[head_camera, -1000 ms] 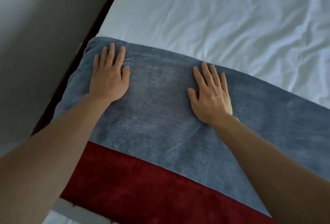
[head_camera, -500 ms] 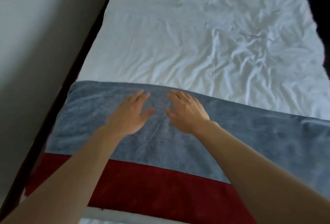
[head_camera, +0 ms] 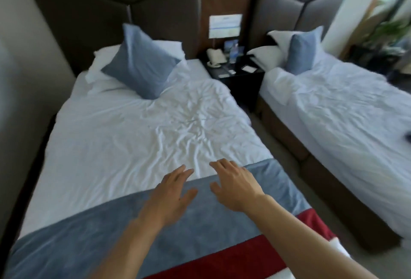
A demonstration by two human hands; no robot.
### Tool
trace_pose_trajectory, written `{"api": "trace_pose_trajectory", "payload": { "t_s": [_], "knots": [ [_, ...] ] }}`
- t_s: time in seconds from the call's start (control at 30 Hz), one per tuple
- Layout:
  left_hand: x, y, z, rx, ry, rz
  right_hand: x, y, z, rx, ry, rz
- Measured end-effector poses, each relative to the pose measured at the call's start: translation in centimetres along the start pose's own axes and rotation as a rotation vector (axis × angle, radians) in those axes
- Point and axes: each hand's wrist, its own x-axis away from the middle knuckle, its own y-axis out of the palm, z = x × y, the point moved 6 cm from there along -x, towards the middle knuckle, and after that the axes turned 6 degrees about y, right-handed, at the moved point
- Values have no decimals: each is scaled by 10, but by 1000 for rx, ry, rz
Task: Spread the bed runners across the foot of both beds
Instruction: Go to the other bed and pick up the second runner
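A grey-blue and red bed runner (head_camera: pixel 84 232) lies flat across the foot of the near bed (head_camera: pixel 124 136), which has a wrinkled white sheet. My left hand (head_camera: pixel 171 194) and my right hand (head_camera: pixel 233 185) hover side by side over the runner's far edge, fingers straight and relaxed, holding nothing. Whether the palms touch the cloth cannot be told. A second bed (head_camera: pixel 347 109) stands at the right with white bedding; no runner shows on its visible part.
Blue cushions (head_camera: pixel 140 65) and white pillows lean at both headboards. A dark nightstand (head_camera: pixel 235 74) with a phone, a bottle and papers stands between the beds. A narrow carpet aisle (head_camera: pixel 287 161) separates them. A wall runs along the left.
My hands have come together from wide apart on the runner and lifted toward its far edge. The view has risen from the runner to the whole room.
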Motion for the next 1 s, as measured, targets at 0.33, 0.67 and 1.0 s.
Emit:
{"api": "trace_pose_trajectory", "payload": {
  "t_s": [0.33,0.67,1.0],
  "knots": [
    [-99,58,367,-58,473,-49,189,-172,254,22,335,300],
    [-111,212,670,-28,820,-270,411,-221,499,1,743,365],
    [-170,347,874,0,1089,-375,531,-248,695,20,1088,403]
  ]
}}
